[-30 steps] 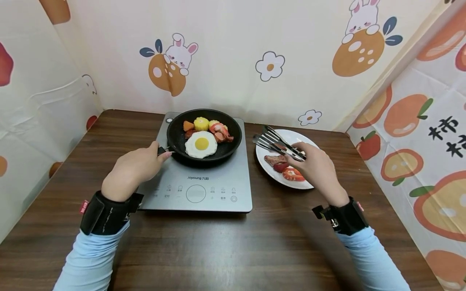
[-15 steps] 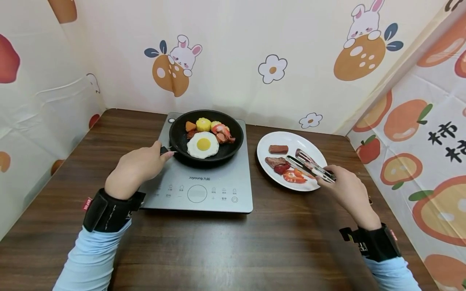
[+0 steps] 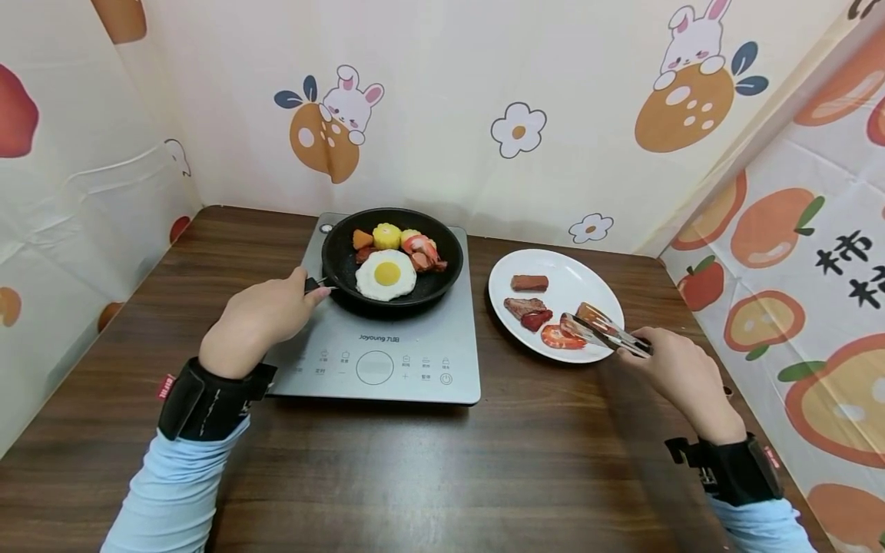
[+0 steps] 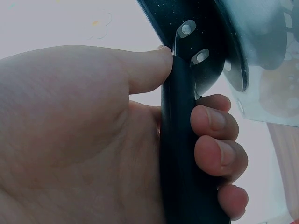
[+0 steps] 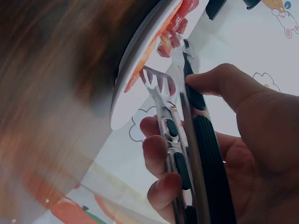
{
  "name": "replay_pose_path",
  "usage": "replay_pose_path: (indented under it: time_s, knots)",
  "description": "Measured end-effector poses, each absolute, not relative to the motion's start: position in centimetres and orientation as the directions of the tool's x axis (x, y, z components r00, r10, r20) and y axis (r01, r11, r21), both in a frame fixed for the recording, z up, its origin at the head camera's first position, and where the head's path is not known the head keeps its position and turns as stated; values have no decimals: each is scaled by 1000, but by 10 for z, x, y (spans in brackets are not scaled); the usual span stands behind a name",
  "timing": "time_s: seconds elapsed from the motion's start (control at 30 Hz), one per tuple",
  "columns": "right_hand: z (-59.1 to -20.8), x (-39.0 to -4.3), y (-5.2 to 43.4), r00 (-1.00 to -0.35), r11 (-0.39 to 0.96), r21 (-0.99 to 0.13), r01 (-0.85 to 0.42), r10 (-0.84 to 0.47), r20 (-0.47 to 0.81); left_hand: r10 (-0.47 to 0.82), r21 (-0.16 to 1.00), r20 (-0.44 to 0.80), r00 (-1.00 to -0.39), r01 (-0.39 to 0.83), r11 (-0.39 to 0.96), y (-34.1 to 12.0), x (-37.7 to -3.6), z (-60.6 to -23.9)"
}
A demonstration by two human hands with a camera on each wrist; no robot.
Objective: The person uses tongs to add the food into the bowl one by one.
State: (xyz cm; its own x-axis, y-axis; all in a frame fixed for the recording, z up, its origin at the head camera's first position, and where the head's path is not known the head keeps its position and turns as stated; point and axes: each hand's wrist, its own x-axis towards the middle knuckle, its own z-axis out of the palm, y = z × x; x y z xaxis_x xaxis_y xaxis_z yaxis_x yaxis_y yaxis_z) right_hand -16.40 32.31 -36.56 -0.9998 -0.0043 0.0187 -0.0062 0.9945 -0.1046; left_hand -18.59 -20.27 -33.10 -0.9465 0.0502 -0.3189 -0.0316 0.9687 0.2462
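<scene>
Head: left hand (image 3: 256,322) grips black frying pan (image 3: 392,261) handle on induction cooker (image 3: 376,361); right hand (image 3: 681,372) holds metal tongs (image 3: 604,329) over white plate (image 3: 588,280). Left wrist: fingers (image 4: 215,140) wrapped round handle. Right wrist: tongs black-gripped, tips at plate rim.

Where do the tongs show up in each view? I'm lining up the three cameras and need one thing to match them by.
Head: the tongs are at right, gripped by the right hand, tips over the white plate beside the shrimp.
Left wrist: not in view; only the left hand gripping the pan handle.
Right wrist: centre, running down into the hand's fingers.
Shared landmark: the white plate's rim, in the head and right wrist views.
</scene>
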Motion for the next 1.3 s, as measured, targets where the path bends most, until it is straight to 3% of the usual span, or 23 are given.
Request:
replay_pose_path:
  time_s: [0.87, 1.3]
  knots:
    - [-367, -162, 329, -993, 982, -189, -1, 21, 115, 52, 254, -318, -947, -32, 967, -205, -185, -330]
    - [-358, -162, 306, -989, 975, -220, -31, 2, 150, 64, 260, -318, -946, -22, 965, -205, -186, -331]
